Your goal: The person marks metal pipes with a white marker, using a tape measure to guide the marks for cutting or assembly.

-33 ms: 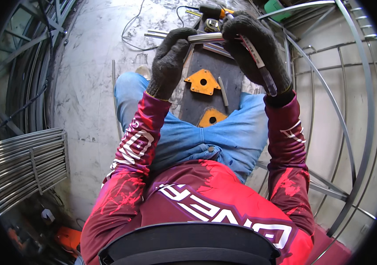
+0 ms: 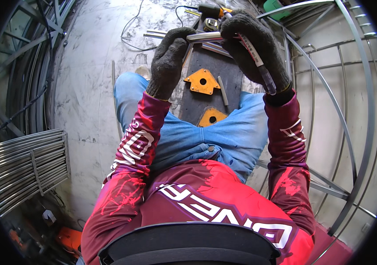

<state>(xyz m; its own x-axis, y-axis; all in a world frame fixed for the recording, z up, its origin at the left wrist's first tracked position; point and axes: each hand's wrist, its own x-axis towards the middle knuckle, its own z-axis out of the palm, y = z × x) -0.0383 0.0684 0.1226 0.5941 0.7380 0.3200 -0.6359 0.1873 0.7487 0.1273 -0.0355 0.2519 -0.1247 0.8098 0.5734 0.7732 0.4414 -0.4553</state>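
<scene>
From my remote seat I judge the metal tube (image 2: 205, 37), over the far end of the dark board (image 2: 215, 62), could twist or slip: the gloves look thick, and the right hand (image 2: 268, 48) also has a marker pen (image 2: 256, 56) between its fingers. The left hand (image 2: 168, 62) has its fingers closed at the tube's left end; the right fingers' exact grip on the tube I cannot tell. A drop could knock the yellow block (image 2: 202, 81) or short rod (image 2: 223, 90), both on the board. Around the board lies scuffed pale floor (image 2: 91, 88); right of it stands a curved metal frame (image 2: 353, 48), left a tube rack (image 2: 20, 163).
</scene>
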